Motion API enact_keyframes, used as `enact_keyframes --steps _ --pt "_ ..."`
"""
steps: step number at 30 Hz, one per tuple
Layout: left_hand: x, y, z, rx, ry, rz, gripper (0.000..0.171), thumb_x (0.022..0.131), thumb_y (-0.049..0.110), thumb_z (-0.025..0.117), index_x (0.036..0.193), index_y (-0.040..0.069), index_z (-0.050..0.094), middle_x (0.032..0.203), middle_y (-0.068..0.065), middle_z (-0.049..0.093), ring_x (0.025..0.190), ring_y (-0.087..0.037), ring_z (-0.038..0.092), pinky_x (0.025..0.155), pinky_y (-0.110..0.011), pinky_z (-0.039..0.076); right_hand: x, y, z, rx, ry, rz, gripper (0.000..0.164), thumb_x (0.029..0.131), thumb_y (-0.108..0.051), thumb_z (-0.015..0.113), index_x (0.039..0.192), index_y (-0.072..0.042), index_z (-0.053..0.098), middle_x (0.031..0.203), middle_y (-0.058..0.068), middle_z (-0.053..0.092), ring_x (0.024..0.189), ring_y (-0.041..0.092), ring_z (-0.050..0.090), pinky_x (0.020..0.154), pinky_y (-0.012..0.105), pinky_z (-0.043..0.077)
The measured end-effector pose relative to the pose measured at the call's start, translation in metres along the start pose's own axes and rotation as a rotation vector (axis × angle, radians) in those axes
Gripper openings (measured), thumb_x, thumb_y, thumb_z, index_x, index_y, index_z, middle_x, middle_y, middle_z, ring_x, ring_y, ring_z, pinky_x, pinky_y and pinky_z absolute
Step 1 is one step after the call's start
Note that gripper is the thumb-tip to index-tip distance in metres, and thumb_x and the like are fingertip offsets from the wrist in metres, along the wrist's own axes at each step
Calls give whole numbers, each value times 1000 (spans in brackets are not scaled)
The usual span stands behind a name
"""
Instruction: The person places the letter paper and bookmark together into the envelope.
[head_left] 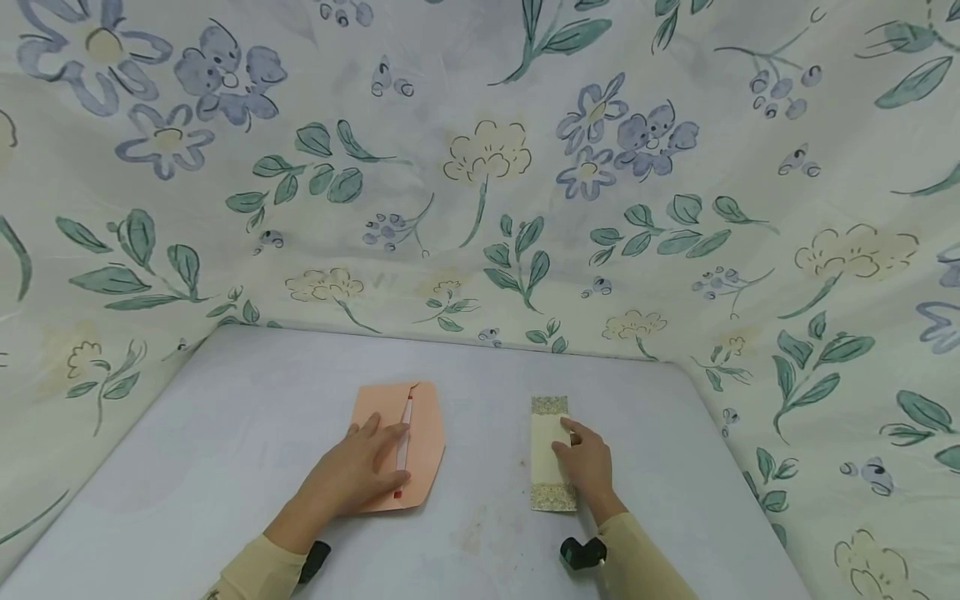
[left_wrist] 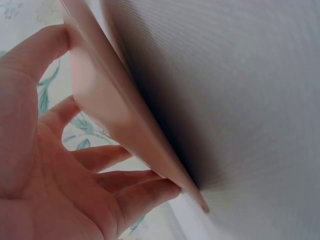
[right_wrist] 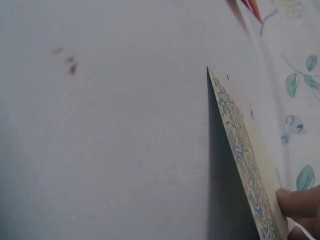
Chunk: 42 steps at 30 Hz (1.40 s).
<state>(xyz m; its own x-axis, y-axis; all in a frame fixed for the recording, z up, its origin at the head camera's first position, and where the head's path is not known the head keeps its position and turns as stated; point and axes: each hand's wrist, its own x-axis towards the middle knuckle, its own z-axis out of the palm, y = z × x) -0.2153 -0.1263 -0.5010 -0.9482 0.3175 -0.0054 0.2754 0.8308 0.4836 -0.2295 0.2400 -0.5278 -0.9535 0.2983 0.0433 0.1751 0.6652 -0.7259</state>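
Note:
In the head view, my left hand rests with spread fingers on a salmon-pink paper piece shaped like an envelope. A long narrow white gap with red marks at its ends runs down it. The left wrist view shows the fingers touching the pink paper's surface, with a dark shadow under its edge. To the right, my right hand touches a cream paper strip with patterned ends, thumb and index finger apart on its right side. In the right wrist view, the strip's swirl-patterned end casts a shadow.
Both papers lie on a white table with small brownish stains between them. Floral cloth hangs behind the table and along its sides. A black object sits by the right wrist, and another by the left.

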Motion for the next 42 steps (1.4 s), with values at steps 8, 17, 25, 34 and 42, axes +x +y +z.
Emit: enact_keyframes --steps 8,17,25,34,42 --pt "0 0 0 -4 -5 -8 73 86 49 77 147 17 54 156 -34 33 136 -65 33 102 -72 38 -2 -1 0 80 -7 23 46 90 -12 75 135 -4 65 103 13 70 79 18 59 64 28 46" --pt "0 1 0 7 -6 -10 73 86 49 77 148 18 54 156 -34 34 136 -65 33 101 -72 38 -3 1 1 122 -8 24 48 91 -10 73 137 -4 63 107 15 69 86 20 64 66 29 48" --pt "0 1 0 11 -5 -10 73 86 49 77 148 17 54 155 -35 34 136 -65 33 101 -72 38 -3 -3 2 148 6 16 47 90 -10 74 136 -5 64 105 15 69 85 20 64 66 29 48" --pt "0 1 0 8 -5 -10 73 86 49 77 148 18 54 156 -34 34 136 -65 33 101 -72 38 -6 -9 5 178 9 14 46 90 -8 74 135 -4 64 102 14 69 82 19 63 66 29 48" --pt "0 1 0 9 -3 -8 73 86 49 76 148 18 53 156 -34 34 136 -65 33 102 -72 38 -7 -12 8 180 6 4 46 90 -8 75 135 -5 65 102 13 68 82 19 63 65 28 48"
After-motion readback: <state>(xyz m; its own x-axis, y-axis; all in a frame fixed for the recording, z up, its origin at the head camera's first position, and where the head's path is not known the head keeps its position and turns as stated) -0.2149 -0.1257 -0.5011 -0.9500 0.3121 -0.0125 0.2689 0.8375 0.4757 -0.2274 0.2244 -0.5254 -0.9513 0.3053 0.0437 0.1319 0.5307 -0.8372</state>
